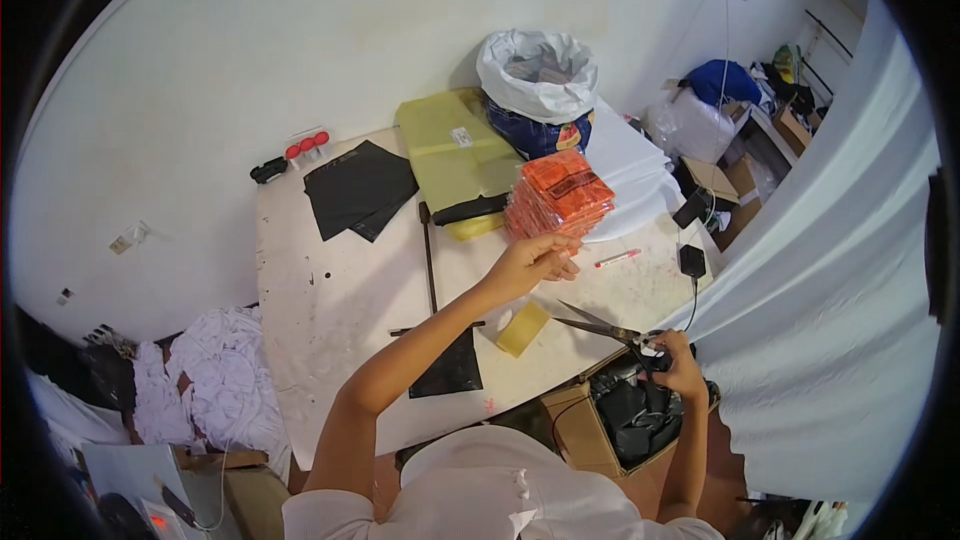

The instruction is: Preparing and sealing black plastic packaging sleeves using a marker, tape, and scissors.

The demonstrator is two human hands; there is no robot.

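My left hand (537,262) is at the front edge of a stack of orange packets in clear plastic (567,190), its fingers loosely bent and apart. Whether a fingertip touches the lowest packets is hard to see. In my right hand (680,368), at the table's right front edge, is a pair of large dark scissors (622,333). Their blades are spread and point left over the tabletop. A roll of yellowish tape (523,328) lies between the scissors and my left forearm. Behind the scissors rests a red and white marker (617,258).
On the white table (330,340) lie black plastic bags (360,188), a yellow plastic package (440,130), a long black rod (428,260) and a black sheet (448,368). An open sack (540,100) stands behind. A cardboard box of black bags (580,430) sits below my right hand, beside a white curtain (800,290).
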